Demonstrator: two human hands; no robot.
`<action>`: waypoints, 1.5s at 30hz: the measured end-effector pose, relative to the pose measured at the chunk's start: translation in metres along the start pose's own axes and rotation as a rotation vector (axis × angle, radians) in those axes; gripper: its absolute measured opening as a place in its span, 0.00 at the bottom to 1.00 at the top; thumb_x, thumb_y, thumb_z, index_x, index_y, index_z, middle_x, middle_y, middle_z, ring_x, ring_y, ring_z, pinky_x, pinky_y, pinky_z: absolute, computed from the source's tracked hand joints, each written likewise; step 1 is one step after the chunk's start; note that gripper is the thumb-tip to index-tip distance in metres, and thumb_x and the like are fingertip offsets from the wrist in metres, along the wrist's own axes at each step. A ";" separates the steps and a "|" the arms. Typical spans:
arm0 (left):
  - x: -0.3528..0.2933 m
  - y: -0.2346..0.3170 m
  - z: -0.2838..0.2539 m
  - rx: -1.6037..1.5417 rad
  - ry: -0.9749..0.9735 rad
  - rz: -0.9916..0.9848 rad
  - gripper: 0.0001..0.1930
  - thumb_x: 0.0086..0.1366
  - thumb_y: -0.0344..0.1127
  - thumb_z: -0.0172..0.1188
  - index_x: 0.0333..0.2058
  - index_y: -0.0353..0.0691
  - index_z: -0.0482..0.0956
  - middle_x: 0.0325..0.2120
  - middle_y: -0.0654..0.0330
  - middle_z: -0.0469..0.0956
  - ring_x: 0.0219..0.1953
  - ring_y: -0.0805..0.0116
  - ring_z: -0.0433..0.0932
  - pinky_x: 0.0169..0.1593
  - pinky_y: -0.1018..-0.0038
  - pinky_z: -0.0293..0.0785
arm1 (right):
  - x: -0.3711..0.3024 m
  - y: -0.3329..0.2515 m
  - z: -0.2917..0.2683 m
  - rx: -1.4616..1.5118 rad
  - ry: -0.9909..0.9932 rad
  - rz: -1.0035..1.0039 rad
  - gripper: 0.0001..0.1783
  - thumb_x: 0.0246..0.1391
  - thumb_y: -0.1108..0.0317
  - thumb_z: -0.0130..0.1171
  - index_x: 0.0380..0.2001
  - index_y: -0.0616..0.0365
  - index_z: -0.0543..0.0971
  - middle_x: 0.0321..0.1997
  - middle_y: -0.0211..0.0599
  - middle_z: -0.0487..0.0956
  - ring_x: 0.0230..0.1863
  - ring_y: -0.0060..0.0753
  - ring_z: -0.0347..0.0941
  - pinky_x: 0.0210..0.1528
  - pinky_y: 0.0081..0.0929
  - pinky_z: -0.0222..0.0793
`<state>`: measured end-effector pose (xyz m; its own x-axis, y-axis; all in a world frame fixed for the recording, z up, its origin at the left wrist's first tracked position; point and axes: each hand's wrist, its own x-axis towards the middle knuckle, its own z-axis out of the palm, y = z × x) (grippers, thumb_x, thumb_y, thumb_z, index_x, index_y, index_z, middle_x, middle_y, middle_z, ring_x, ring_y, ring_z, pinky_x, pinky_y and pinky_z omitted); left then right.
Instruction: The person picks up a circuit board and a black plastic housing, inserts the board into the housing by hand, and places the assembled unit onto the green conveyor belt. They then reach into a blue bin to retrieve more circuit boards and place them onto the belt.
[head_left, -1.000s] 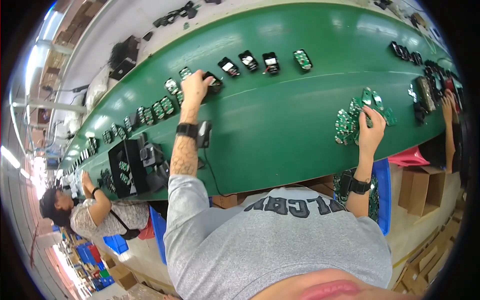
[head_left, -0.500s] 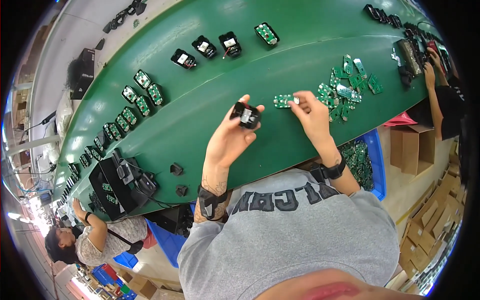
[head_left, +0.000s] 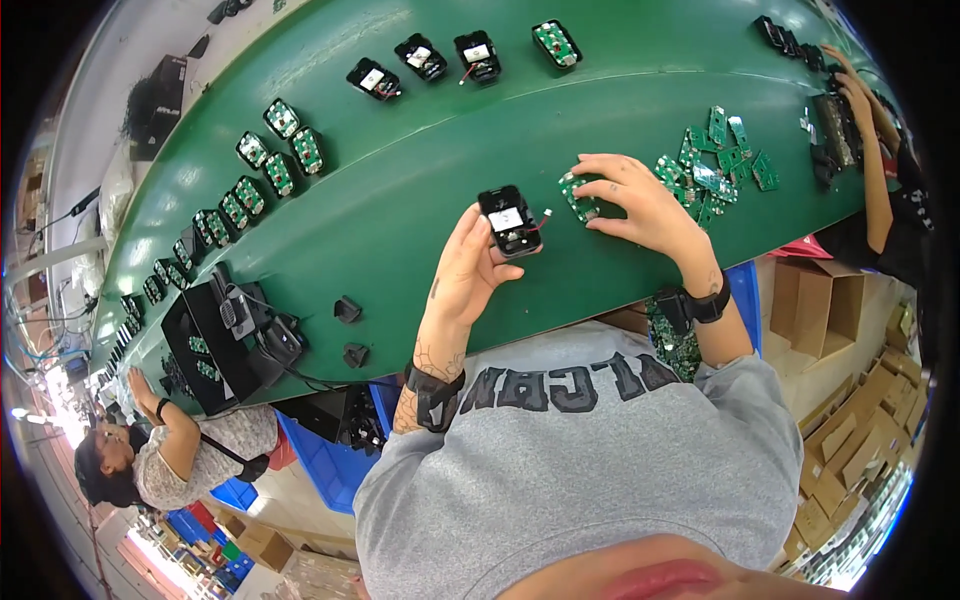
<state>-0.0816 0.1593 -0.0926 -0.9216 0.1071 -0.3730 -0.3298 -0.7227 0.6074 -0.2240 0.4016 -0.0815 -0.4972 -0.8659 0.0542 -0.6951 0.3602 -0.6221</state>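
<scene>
My left hand [head_left: 466,262] is closed around a black plastic housing [head_left: 512,238] and holds it above the green table. A white rectangular part shows inside the housing, and a short red wire [head_left: 537,219] with a small white plug sticks out at its right side. Just to the right, my right hand [head_left: 650,208] curves over a green circuit board [head_left: 572,194], with thumb and fingers at its edges. Part of that board is hidden behind the fingers. Beyond my right hand lies a loose pile of green circuit boards [head_left: 712,180].
Several black housings [head_left: 478,58] stand along the green table's [head_left: 400,240] far side, a row with boards fitted [head_left: 278,174] curving left. Two small black pieces [head_left: 347,309] lie near the front edge. Co-workers are at left [head_left: 180,455] and right [head_left: 878,190]. A blue bin is below.
The housing has turned in my left hand, so its open inside and red wire now show. My right hand's fingers have spread over the circuit board, which has turned more upright.
</scene>
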 end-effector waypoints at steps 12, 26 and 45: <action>0.003 -0.005 0.020 -0.007 0.003 0.021 0.25 0.71 0.44 0.53 0.61 0.40 0.60 0.48 0.58 0.75 0.43 0.71 0.81 0.37 0.77 0.83 | 0.004 -0.054 0.024 0.612 0.446 0.009 0.33 0.33 0.62 0.77 0.46 0.60 0.77 0.55 0.47 0.74 0.62 0.51 0.67 0.64 0.45 0.60; 0.002 -0.006 0.025 0.062 0.030 -0.004 0.27 0.69 0.46 0.57 0.61 0.41 0.62 0.50 0.58 0.73 0.47 0.69 0.79 0.38 0.74 0.84 | 0.000 -0.050 0.015 0.626 0.493 0.007 0.32 0.35 0.61 0.74 0.47 0.63 0.79 0.54 0.48 0.73 0.63 0.51 0.66 0.65 0.47 0.58; 0.002 0.002 0.038 0.185 -0.040 -0.009 0.27 0.73 0.41 0.51 0.67 0.45 0.56 0.48 0.55 0.74 0.43 0.67 0.80 0.44 0.70 0.83 | 0.013 -0.065 0.004 0.161 0.300 -0.056 0.25 0.35 0.63 0.74 0.43 0.45 0.85 0.56 0.37 0.74 0.66 0.53 0.61 0.64 0.50 0.59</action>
<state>-0.0914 0.1837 -0.0656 -0.9246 0.1426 -0.3534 -0.3668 -0.5838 0.7243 -0.1834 0.3658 -0.0431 -0.6078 -0.7335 0.3043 -0.6468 0.2350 -0.7255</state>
